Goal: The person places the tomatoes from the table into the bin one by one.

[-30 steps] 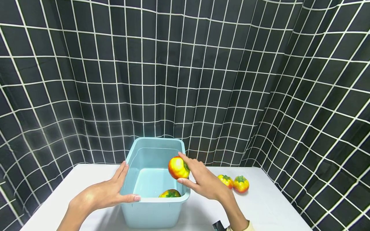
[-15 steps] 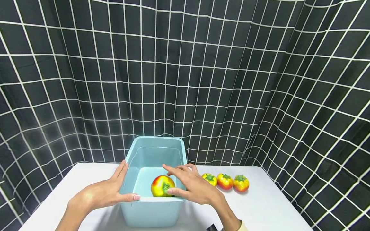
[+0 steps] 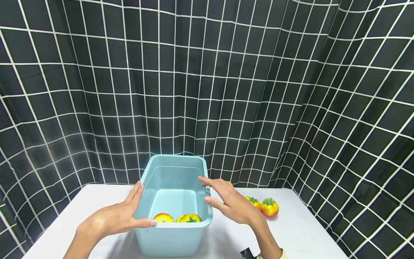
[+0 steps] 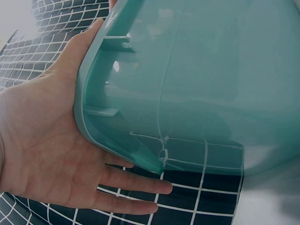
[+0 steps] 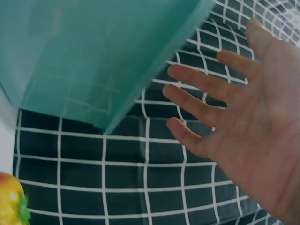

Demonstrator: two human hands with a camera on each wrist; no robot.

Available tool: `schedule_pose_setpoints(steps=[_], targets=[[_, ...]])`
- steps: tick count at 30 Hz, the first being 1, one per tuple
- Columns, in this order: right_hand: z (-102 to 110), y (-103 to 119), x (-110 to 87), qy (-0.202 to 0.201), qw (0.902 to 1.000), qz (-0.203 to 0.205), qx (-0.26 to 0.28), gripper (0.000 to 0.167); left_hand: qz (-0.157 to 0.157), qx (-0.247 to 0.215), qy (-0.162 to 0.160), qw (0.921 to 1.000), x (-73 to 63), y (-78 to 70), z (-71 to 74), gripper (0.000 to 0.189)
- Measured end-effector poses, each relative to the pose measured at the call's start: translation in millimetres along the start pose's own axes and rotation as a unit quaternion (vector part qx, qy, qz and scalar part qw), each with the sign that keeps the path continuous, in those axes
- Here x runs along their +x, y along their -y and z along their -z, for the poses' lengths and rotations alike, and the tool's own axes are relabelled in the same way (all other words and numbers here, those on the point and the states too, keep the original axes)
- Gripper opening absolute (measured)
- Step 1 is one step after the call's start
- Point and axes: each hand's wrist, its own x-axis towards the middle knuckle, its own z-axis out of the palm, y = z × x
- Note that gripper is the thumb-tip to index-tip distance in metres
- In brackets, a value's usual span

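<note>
- My left hand rests on the pale-blue bin upon the white bench, its fingers straight along the left rim, thumb over the near rim.
- My right hand hangs beside the right rim, its fingers spread wide and holding nothing, a gap showing between them and the bin.
- Inside, by the near wall, sit a left fruit and a right fruit, red-yellow and green-topped; whether another lies between them, I cannot tell.
- Right of the bin, an outer fruit stands on the bench near an inner fruit, partly behind my wrist.
- Done well, I judge, this step wants light left-hand pressure so the bin neither tips nor slides, right fingers clear of the rim, and any fruit released low, lest it roll.
</note>
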Motion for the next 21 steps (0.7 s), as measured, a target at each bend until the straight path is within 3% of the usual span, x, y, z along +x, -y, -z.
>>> schedule_pose_setpoints(steps=[7,21], targets=[[18,-8,-10.2,-0.013,0.9995,-0.028,0.006,0.055,0.005,-0.01,0.005,0.9999,0.7,0.3,-0.8,0.127],[34,-21,-19.6,-0.036,0.9981,-0.043,-0.027,0.051,0.009,-0.005,0.005,0.9999,1.6,0.1,0.4,0.128]])
